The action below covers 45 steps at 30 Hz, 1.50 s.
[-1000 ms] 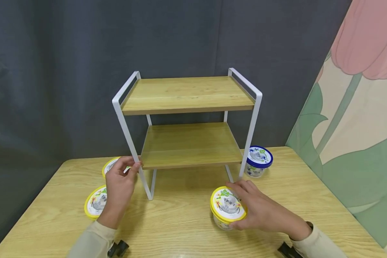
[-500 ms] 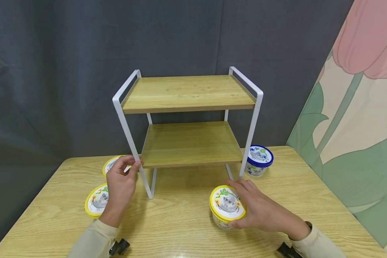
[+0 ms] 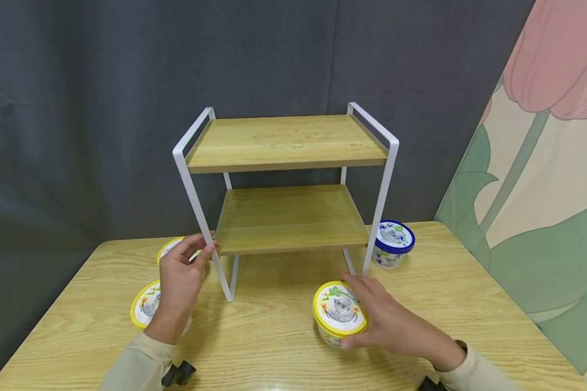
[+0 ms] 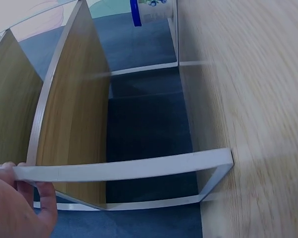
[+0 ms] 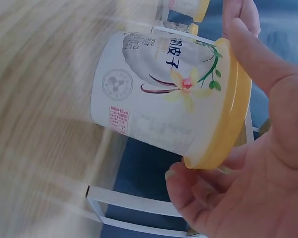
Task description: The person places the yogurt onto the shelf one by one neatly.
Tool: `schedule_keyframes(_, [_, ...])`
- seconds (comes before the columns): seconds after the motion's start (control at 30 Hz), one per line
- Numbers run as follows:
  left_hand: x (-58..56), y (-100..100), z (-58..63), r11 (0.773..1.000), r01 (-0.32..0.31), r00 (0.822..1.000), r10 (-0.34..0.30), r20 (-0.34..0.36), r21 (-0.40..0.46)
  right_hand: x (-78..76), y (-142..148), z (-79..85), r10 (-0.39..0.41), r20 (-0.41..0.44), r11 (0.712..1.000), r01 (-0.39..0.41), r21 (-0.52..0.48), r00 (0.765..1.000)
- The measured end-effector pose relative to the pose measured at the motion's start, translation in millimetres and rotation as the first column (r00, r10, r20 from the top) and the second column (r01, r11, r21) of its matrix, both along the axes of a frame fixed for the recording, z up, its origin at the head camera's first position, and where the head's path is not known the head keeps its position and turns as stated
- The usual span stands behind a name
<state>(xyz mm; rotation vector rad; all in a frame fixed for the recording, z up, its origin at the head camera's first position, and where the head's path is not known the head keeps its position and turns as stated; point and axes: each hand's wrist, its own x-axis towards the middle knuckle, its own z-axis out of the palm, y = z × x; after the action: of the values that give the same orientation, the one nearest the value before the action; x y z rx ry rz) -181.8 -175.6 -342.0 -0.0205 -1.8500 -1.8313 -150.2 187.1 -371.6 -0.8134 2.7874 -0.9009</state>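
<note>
A two-tier rack with wooden boards (image 3: 293, 142) and white metal side frames (image 3: 383, 187) stands on the table. My left hand (image 3: 181, 279) grips its left front leg (image 4: 129, 168) beside the lower board (image 3: 293, 220); the left wrist view has thumb and fingers around the white bar. In front of the rack's right side, my right hand (image 3: 386, 320) holds a round tub (image 3: 339, 310) with a yellow lid by its lid. The right wrist view shows the tub's white printed wall (image 5: 154, 94), the thumb on one side of the lid and fingertips on the other.
A blue-lidded tub (image 3: 392, 244) stands behind the rack's right leg. Two more yellow-lidded tubs, the nearer tub (image 3: 147, 307) and the farther tub (image 3: 168, 248), are left of the rack, partly behind my left hand. A dark curtain (image 3: 274, 54) hangs behind the table (image 3: 264, 347).
My right hand and the yellow-lidded tub have shifted slightly to the left. The left hand keeps its hold on the rack leg, and the rack stays nearly where it was.
</note>
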Motion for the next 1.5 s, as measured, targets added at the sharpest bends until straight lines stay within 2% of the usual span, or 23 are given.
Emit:
schedule_keyframes(0.1, [-0.5, 1, -0.6, 1.0, 0.002, 1.0, -0.002, -0.005, 0.01, -3.1, 3, 0.5, -0.002, 0.058, 1.0, 0.003, -0.014, 0.998])
schedule_keyframes(0.23, [-2.3, 2, -2.2, 0.999, -0.008, 1.0, 0.008, 0.001, -0.046, -9.2, 10, 0.8, 0.0, 0.126, 0.998, 0.008, -0.06, 0.992])
schedule_keyframes(0.4, [-4.5, 3, -4.5, 0.996, -0.013, 0.999, 0.01, -0.039, -0.086, -12.0, 11, -1.4, 0.016, 0.209, 0.99, 0.014, -0.142, 0.978])
schedule_keyframes(0.7, [-5.4, 3, -5.1, 0.993, -0.025, 0.998, 0.017, -0.065, -0.116, -13.2, 11, -5.4, 0.035, 0.226, 0.986, 0.003, -0.165, 0.973])
schedule_keyframes(0.8, [-4.9, 2, -5.9, 0.992, -0.027, 0.998, 0.019, -0.066, -0.12, -13.6, 11, -8.5, 0.061, 0.272, 0.977, -0.002, -0.212, 0.961])
schedule_keyframes(0.97, [-3.2, 1, -7.2, 0.99, -0.04, 0.998, 0.032, -0.054, -0.137, -14.3, 9, -18.8, 0.073, 0.35, 0.955, 0.036, -0.295, 0.934])
schedule_keyframes(1.13, [-2.5, 1, -7.0, 0.988, -0.043, 0.998, 0.034, -0.062, -0.147, -15.0, 5, -23.4, 0.054, 0.365, 0.939, 0.077, -0.335, 0.929])
schedule_keyframes(1.3, [-1.9, 0, -6.8, 0.987, -0.053, 0.997, 0.042, -0.07, -0.155, -17.3, 2, -17.5, 0.03, 0.391, 0.918, 0.13, -0.375, 0.92])
schedule_keyframes(1.4, [-1.2, 0, -6.4, 0.986, -0.055, 0.997, 0.045, -0.068, -0.158, -18.0, 3, -9.7, 0.033, 0.371, 0.901, 0.133, -0.414, 0.928])
schedule_keyframes(1.5, [-0.3, 0, -5.8, 0.987, -0.056, 0.997, 0.046, -0.066, -0.154, -17.5, 4, 1.4, 0.035, 0.338, 0.897, 0.119, -0.425, 0.941])
